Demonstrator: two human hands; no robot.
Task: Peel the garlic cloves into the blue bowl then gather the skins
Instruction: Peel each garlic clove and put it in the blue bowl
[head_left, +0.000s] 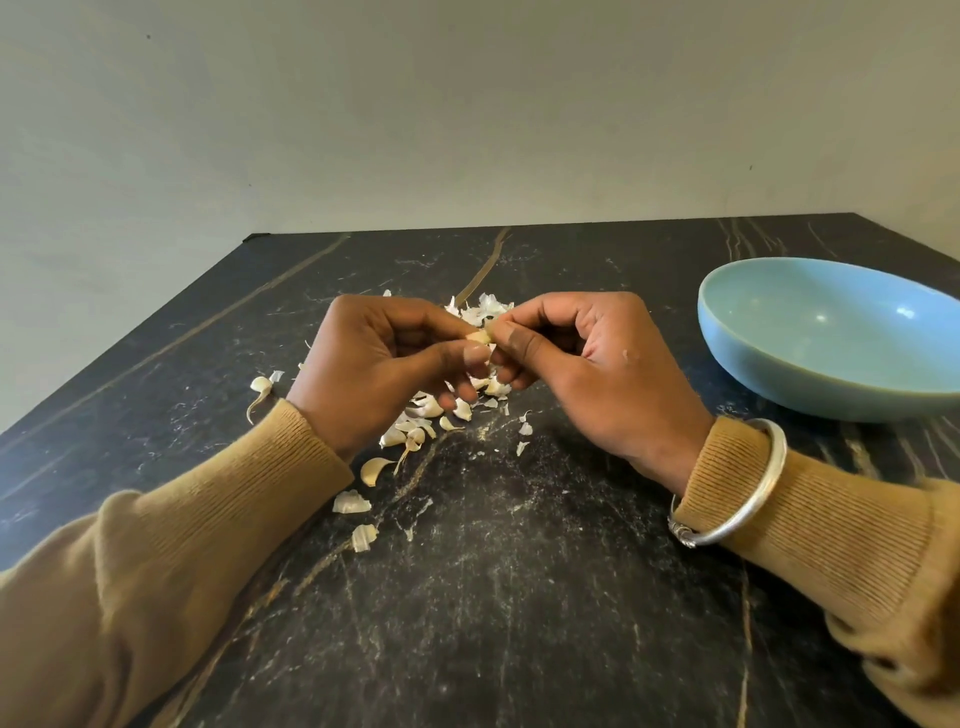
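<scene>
Nearest, two tan sleeves (171, 561) stretched over the dark marbled desk (519, 613), with a silver bangle (748, 493) on the right wrist. Loose garlic skins (415, 415) lay scattered on the desk below and beside the hands. Above them the left grip (374, 364) and right grip (587, 364) were both curled close, fingertips meeting, together pinching one small garlic clove (479, 338). The blue bowl (810, 395) stood farther off, well right of the right grip.

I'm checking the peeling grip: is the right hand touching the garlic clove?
Touching. In the head view the right hand pinches one end of the clove, no gap visible; the left hand holds the other end.
</scene>
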